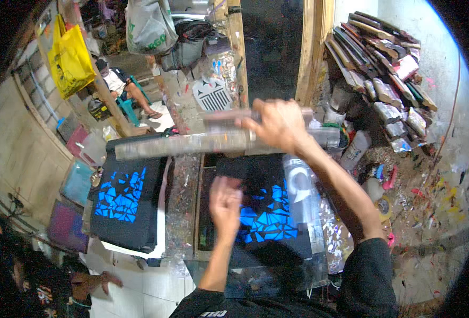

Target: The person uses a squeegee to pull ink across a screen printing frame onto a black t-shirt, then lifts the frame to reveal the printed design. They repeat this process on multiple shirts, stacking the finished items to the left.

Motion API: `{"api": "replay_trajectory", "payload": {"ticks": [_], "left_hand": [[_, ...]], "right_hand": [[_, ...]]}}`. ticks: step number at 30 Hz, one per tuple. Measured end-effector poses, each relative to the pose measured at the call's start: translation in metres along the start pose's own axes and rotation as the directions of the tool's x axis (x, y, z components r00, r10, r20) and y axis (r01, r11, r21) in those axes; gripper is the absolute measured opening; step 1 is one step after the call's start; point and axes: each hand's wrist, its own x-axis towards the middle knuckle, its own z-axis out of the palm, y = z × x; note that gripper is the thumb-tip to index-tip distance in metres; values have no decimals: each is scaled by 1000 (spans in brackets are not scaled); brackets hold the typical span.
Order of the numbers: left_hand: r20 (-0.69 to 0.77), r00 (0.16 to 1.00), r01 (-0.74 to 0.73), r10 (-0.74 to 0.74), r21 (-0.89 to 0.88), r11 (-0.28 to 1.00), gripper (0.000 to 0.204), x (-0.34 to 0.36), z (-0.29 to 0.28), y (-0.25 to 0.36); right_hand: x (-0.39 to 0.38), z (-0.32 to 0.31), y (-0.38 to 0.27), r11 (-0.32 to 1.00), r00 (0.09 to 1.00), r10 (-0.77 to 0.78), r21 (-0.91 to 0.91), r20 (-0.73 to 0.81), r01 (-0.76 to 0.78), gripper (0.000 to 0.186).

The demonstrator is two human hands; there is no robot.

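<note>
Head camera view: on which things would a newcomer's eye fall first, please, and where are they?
Probably first on the bright blue angular pattern on black fabric, just right of the left hand, and on a similar blue pattern on the dark stack at left. The yellow bag hanging at upper left and the heap of long pieces at upper right also stand out.

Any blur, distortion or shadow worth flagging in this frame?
Head view: motion blur smears the left hand, right hand and long grey bar; head view: fisheye curvature bows the pale panel at left; head view: a dark patch, probably shadow, below the blue pattern beside the left hand.
</note>
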Motion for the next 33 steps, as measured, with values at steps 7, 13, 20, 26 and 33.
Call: {"api": "replay_trajectory", "payload": {"ticks": [7,13,20,26,33], "left_hand": [[-257,836,448,-486,-192,873,62,-77,-131,-57],[-208,866,468,-454,18,884,38,-113,-144,-132],[-246,846,495,-473,34,868,32,-109,-143,-119],[-175,756,607,-630,-169,776,35,-100,-149,-118],[-154,707,669,-691,-174,723,41,-94,-153,-109]], "right_hand": [[-176,142,-32,995,925,-77,85,371,49,47],[-239,197,-5,991,887,-121,103,445,83,32],[-130,293,53,972,961,-137,-153,242,177,16],[-90,280,72,996,825,-88,29,558,86,46],[-64,289,81,968,719,-232,81,655,239,56]]}}
